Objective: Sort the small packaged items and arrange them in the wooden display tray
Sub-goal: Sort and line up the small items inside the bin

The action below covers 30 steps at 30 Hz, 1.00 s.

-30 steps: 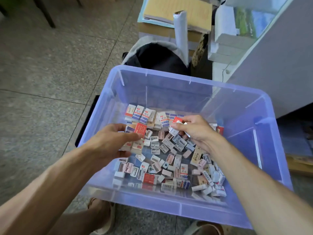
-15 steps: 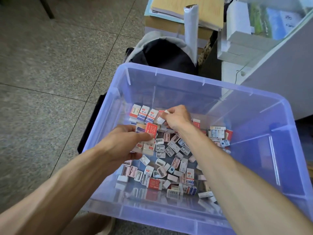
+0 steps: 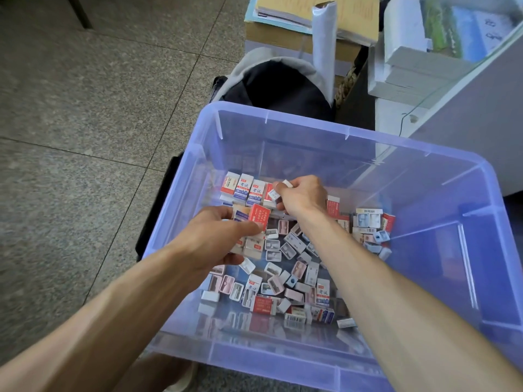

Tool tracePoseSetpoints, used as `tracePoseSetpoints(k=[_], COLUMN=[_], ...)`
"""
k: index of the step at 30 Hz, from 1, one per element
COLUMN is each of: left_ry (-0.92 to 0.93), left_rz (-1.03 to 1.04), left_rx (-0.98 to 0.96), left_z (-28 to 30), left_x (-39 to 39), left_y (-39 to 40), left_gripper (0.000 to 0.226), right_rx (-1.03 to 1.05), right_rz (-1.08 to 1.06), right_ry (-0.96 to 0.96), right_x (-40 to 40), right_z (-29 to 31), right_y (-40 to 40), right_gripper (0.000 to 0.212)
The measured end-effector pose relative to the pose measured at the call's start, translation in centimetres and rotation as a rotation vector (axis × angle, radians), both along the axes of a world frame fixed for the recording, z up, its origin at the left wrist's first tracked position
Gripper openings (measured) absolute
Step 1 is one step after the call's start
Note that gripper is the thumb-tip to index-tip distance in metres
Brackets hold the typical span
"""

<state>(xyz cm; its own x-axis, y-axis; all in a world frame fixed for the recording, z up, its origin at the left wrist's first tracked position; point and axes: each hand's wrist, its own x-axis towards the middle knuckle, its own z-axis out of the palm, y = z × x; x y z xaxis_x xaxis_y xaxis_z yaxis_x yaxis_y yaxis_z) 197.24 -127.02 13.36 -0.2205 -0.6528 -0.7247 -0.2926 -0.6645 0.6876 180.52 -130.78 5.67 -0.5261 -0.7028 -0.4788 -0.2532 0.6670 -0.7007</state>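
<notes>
Since half a second ago the right hand has barely shifted, staying at the row of upright packets against the bin's far wall, and it now shows a small white packet pinched at its fingertips. Its fingers are curled tight round that packet and another white one just below it. At about 8 o'clock from it, the left hand keeps its place, thumb and fingers clamped on a stack of packets topped by a red packet. Both hands work inside the translucent blue bin, whose floor holds the loose pile of small packaged items, mostly toward the centre and the near wall. Three blue-and-white packets stand side by side at 9 o'clock from the right hand, touching one another. Beyond the bin at 12 o'clock sits a dark backpack on the speckled tile floor, with stacked papers farther off.
</notes>
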Motion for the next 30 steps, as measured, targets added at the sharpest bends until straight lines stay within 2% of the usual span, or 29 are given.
tracePoseSetpoints(k=[8,11,14,16,18,19,20,24,27,30], left_ry=[-0.008,-0.014,-0.018,-0.020,-0.022,-0.023,-0.024,-0.028,-0.030,-0.033], left_rz=[-0.024,-0.037,-0.040,-0.047,-0.055,-0.056,-0.056,-0.059,-0.059,-0.059], left_rx=[-0.022,-0.023,-0.029,-0.031,-0.033,-0.034,-0.037,-0.048,-0.060,-0.061], left_z=[-0.3,-0.4,-0.4,-0.5,-0.6,-0.6,-0.6,-0.6,-0.6,-0.7], left_x=[0.0,0.0,0.1,0.1,0.1,0.1,0.1,0.1,0.1,0.1], left_y=[0.0,0.0,0.0,0.1,0.1,0.1,0.1,0.1,0.1,0.0], left_gripper=[0.018,0.016,0.016,0.016,0.016,0.017,0.017,0.017,0.016,0.016], right_rx=[-0.052,-0.072,-0.036,-0.033,-0.035,-0.033,-0.028,-0.057,-0.102,-0.137], right_rz=[-0.025,-0.005,0.028,-0.034,-0.111,-0.129,-0.136,-0.111,-0.122,-0.078], right_ry=[-0.132,-0.108,-0.086,-0.059,-0.053,-0.052,-0.050,-0.064,-0.003,0.137], right_x=[-0.6,-2.1,-3.2,-4.0,-4.8,-5.0,-5.0,-3.5,-2.4,-2.4], right_z=[0.6,0.9,0.9,0.8,0.4,0.2,0.0,-0.6,-1.1,-1.0], right_y=[0.8,1.8,2.8,3.3,3.6,3.7,3.7,2.7,2.0,2.6], right_gripper=[0.014,0.021,0.013,0.015,0.006,0.010,0.015,0.009,0.015,0.020])
